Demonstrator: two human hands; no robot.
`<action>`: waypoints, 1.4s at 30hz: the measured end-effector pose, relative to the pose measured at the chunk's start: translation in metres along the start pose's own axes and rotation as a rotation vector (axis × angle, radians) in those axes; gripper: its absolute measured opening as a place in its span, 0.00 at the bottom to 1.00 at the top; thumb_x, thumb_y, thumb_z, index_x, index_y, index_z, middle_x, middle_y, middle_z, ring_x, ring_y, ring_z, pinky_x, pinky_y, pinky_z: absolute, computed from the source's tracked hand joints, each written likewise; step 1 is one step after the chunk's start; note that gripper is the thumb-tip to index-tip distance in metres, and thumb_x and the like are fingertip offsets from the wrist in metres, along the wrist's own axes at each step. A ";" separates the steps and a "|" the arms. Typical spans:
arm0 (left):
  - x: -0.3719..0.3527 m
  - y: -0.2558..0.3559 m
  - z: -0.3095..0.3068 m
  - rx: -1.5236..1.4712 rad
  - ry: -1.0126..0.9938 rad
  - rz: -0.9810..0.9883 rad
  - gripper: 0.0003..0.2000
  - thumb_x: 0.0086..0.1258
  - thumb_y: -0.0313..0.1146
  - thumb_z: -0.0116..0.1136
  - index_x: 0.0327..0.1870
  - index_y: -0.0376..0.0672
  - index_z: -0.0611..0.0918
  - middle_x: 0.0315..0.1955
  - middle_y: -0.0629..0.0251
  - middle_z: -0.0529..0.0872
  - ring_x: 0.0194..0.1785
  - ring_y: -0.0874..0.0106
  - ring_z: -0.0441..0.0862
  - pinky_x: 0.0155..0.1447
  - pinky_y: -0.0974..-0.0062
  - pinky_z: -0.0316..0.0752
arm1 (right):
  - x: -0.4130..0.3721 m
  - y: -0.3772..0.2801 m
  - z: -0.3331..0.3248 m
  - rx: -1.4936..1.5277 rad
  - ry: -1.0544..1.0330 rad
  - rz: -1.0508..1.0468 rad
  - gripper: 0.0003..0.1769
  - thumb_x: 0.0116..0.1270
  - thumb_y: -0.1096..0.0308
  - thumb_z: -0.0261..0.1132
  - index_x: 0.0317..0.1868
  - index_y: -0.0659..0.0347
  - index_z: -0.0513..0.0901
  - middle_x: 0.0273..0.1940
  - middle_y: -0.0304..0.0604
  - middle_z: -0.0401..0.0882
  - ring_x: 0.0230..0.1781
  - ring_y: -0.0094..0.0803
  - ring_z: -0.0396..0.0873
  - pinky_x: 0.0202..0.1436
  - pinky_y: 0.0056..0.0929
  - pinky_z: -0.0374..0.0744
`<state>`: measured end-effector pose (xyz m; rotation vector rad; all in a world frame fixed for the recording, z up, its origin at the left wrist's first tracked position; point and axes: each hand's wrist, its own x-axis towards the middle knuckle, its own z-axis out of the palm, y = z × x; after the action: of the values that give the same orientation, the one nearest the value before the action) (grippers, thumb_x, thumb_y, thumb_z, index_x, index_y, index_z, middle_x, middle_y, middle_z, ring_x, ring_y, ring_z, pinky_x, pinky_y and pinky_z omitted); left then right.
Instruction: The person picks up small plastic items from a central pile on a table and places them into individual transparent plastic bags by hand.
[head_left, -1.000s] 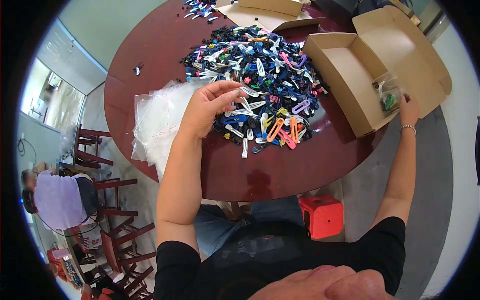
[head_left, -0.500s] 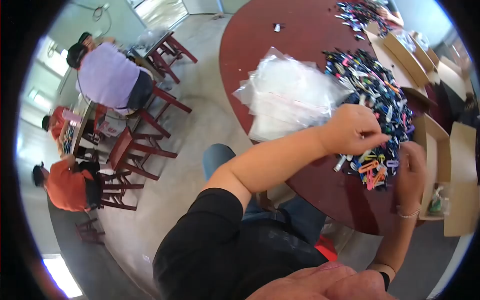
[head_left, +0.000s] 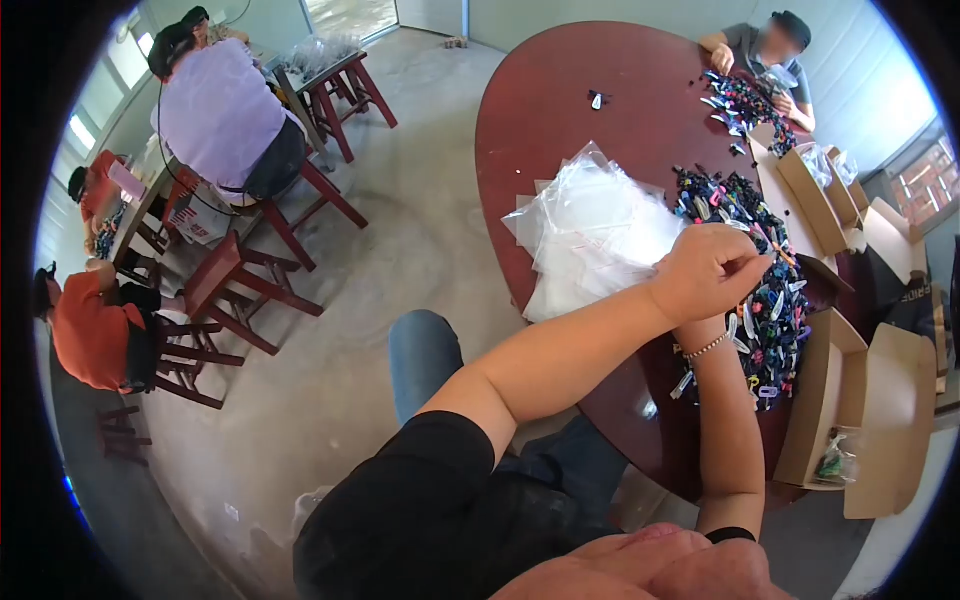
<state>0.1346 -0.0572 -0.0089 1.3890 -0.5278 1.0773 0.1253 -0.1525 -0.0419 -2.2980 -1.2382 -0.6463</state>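
Observation:
My left hand [head_left: 708, 272] is closed in a pinch above the pile of small colourful hair clips [head_left: 770, 300]. Whatever sits between its fingertips is too small to make out. Crossing beneath it is my right hand [head_left: 703, 328], with a beaded bracelet at the wrist. Its fingers are mostly hidden behind the left hand, close to the stack of clear plastic bags [head_left: 590, 220]. The bags lie flat on the dark red table [head_left: 540, 100], directly left of the clips.
Open cardboard boxes [head_left: 825, 400] stand along the table's right side, one with a small bagged item [head_left: 835, 455] inside. A person [head_left: 765, 60] sits at the far end by more clips [head_left: 740, 100]. Left are other seated people [head_left: 220, 120] and wooden stools [head_left: 235, 285].
My right hand has moved left from the clips' near right edge to under my left hand, beside the bags. The left hand stays pinched. The view has shifted, showing the person opposite more fully.

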 end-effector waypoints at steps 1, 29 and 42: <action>0.001 0.002 -0.002 -0.039 -0.004 -0.058 0.10 0.60 0.27 0.66 0.20 0.39 0.79 0.14 0.64 0.78 0.17 0.74 0.73 0.24 0.77 0.66 | 0.001 0.001 0.002 0.008 0.015 0.018 0.08 0.64 0.74 0.62 0.43 0.66 0.80 0.44 0.47 0.80 0.46 0.39 0.79 0.49 0.37 0.77; -0.007 0.002 0.006 -0.172 -0.679 -0.742 0.14 0.59 0.34 0.71 0.43 0.36 0.85 0.30 0.67 0.87 0.33 0.82 0.82 0.38 0.82 0.75 | -0.059 0.062 -0.113 0.930 0.428 0.688 0.08 0.63 0.80 0.67 0.41 0.62 0.79 0.35 0.32 0.79 0.36 0.15 0.75 0.43 0.13 0.72; -0.007 -0.012 0.004 -0.271 -0.638 -0.780 0.09 0.69 0.32 0.60 0.37 0.35 0.88 0.30 0.65 0.88 0.33 0.80 0.83 0.41 0.79 0.77 | -0.061 0.067 -0.097 0.979 0.508 0.749 0.02 0.68 0.74 0.65 0.38 0.60 0.80 0.32 0.29 0.77 0.31 0.15 0.72 0.38 0.14 0.70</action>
<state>0.1425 -0.0610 -0.0199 1.4867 -0.4873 -0.0770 0.1344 -0.2815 -0.0118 -1.4328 -0.2568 -0.2163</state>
